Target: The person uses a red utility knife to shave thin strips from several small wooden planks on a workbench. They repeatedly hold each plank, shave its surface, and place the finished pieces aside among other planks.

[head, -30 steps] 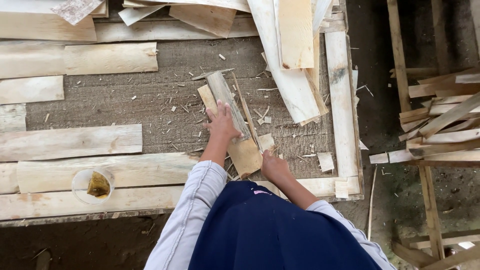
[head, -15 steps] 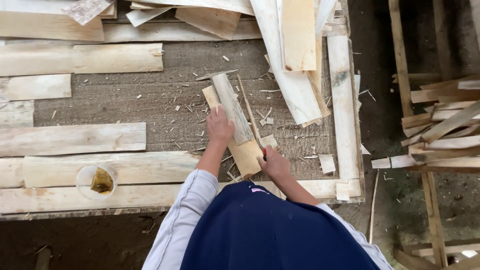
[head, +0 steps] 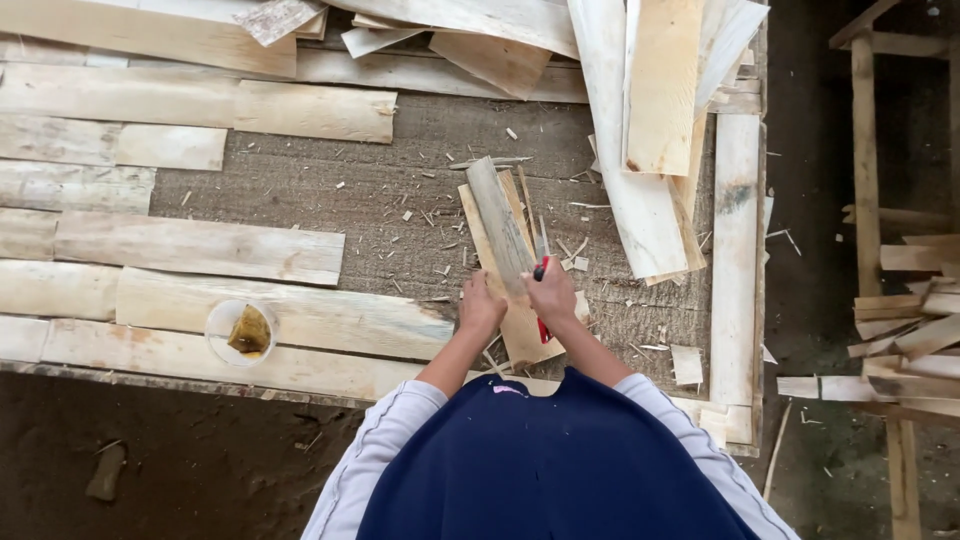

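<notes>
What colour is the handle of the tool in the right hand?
Red, on the tool gripped by the right hand; head view.

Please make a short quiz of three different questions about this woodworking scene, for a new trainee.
1. True or false: the right hand holds a tool with a red handle.
2. What does the left hand rest on?
A. the grey wooden strip
B. the round cup
C. a wooden frame on the floor
3. Fill in: the round cup stands on the workbench, on the person's ____ side.

Key:
1. True.
2. A. The left hand is at the near end of the strip, which lies on a pale board.
3. Left.
</notes>
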